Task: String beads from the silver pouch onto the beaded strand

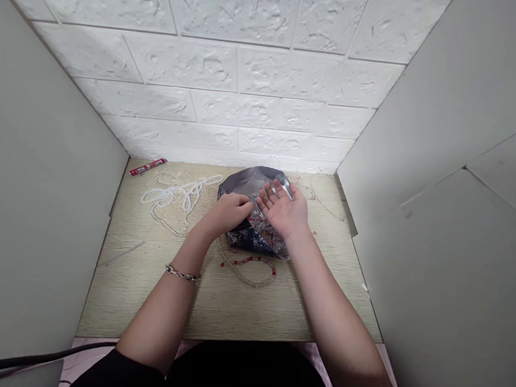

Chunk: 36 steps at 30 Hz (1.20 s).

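Observation:
A dark blue patterned pouch with a grey lining sits open in the middle of the table. A clear plastic bag of small mixed beads rests across its opening. My left hand is closed at the left edge of the bead bag and appears to grip it; the fingertips are partly hidden. Palm up, my right hand lies over the bag's right side with fingers spread; nothing large shows in it. Just in front of the pouch is a strand of pale and red beads.
White and pearl bead strands lie at the back left, near a narrow red packet. A thin needle-like piece is at the left. Thin chains lie at the back right. Grey panels and a white brick-pattern wall enclose the table.

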Motion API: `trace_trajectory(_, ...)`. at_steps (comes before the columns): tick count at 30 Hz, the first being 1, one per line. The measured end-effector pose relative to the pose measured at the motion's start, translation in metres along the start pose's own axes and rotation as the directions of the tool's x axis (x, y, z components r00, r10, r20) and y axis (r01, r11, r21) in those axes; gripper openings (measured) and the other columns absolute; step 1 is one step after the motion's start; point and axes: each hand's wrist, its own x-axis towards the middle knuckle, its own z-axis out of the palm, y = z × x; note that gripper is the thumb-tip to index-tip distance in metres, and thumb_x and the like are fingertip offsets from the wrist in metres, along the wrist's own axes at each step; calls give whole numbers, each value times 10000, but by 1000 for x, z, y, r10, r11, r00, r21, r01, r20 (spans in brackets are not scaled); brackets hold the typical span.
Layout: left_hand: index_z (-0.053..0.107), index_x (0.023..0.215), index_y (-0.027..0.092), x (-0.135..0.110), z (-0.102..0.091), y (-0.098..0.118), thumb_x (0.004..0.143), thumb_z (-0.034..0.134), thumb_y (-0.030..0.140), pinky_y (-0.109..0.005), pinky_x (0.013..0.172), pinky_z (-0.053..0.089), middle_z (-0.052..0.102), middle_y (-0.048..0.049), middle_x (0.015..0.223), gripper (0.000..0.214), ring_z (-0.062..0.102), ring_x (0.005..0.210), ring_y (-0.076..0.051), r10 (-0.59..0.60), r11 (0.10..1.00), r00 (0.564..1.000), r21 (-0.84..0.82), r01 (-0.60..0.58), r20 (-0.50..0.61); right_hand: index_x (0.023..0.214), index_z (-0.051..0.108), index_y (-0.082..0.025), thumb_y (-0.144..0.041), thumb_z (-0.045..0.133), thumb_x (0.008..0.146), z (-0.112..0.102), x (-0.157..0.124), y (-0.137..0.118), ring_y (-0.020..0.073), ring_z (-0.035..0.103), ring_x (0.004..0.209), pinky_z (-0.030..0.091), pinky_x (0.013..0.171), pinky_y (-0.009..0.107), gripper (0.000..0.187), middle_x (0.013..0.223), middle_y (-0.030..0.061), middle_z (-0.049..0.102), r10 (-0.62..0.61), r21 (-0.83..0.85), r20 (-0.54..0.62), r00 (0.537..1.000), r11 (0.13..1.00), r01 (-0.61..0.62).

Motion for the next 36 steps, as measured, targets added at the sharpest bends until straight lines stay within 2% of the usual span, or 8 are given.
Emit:
trace_trajectory(6, 522, 522, 156, -1, 0, 0, 716, 353, 304, -258, 527, 298, 479, 6, 489, 297, 438, 532, -123, 1, 1000, 1000, 2, -1, -5, 833, 504, -180, -392, 361, 781, -1, 1, 2, 127, 550, 667, 469, 684, 303, 261, 701, 17, 576, -8, 3, 16, 1000, 1000, 8)
trace_trajectory(9, 525, 527, 155, -2, -1, 1, 715, 353, 295, -260, 528, 298, 498, -1, 505, 291, 444, 541, -128, 3, 1000, 1000, 3, -3, -1, 808, 512, -177, -342, 402, 766, -4, 4, 5, 110, 513, 610, 457, 714, 311, 202, 654, -4, 537, -161, -293, 5, 987, 943, 155)
trace_trajectory(11, 520, 525, 155, -2, -1, 1, 715, 353, 291, -261, 529, 295, 507, -4, 514, 288, 443, 544, -130, 5, 1000, 1000, 9, -5, -6, 819, 537, -176, -298, 435, 751, -7, 7, 10, 123, 519, 693, 430, 783, 332, 173, 725, 12, 553, -354, -677, 77, 932, 668, 310)
trace_trajectory(13, 506, 518, 156, -2, -1, 1, 716, 351, 290, -261, 528, 292, 500, -3, 510, 285, 438, 543, -130, 10, 1000, 1000, 12, -10, -12, 906, 562, -172, -280, 445, 754, -11, 7, 16, 169, 499, 918, 353, 899, 374, 221, 942, 63, 564, -450, -915, 265, 853, 162, 370)
trace_trajectory(15, 478, 502, 159, -2, -1, 1, 714, 353, 282, -259, 524, 287, 476, 3, 495, 275, 428, 537, -127, 15, 1000, 1000, 12, -15, -16, 1060, 532, -176, -321, 439, 775, -16, 7, 23, 238, 363, 1139, 212, 987, 456, 333, 1204, 107, 450, -386, -916, 390, 836, -259, 307)
trace_trajectory(18, 422, 482, 164, -2, 0, 2, 712, 362, 272, -257, 520, 283, 442, 15, 481, 261, 412, 525, -119, 19, 1000, 1000, 5, -19, -14, 1233, 403, -209, -409, 385, 813, -21, 5, 33, 316, 206, 1239, 71, 975, 570, 465, 1361, 116, 264, -247, -832, 344, 906, -527, 172)
trace_trajectory(28, 457, 499, 161, -2, 1, 4, 721, 363, 264, -262, 562, 300, 480, 8, 510, 262, 442, 561, -125, 24, 1000, 1000, -4, -24, -4, 1064, 492, -175, -341, 321, 853, -17, 8, 35, 247, 416, 995, 366, 817, 375, 319, 1099, 116, 469, -212, -642, 401, 891, -759, 109)
trace_trajectory(36, 462, 521, 163, -2, 2, 3, 732, 347, 270, -263, 545, 292, 489, 0, 524, 263, 440, 561, -135, 56, 998, 998, 9, -56, 12, 994, 466, -176, -223, 271, 867, -13, 7, 35, 186, 518, 879, 388, 704, 275, 237, 965, 91, 559, -149, -717, 320, 935, -683, 136)
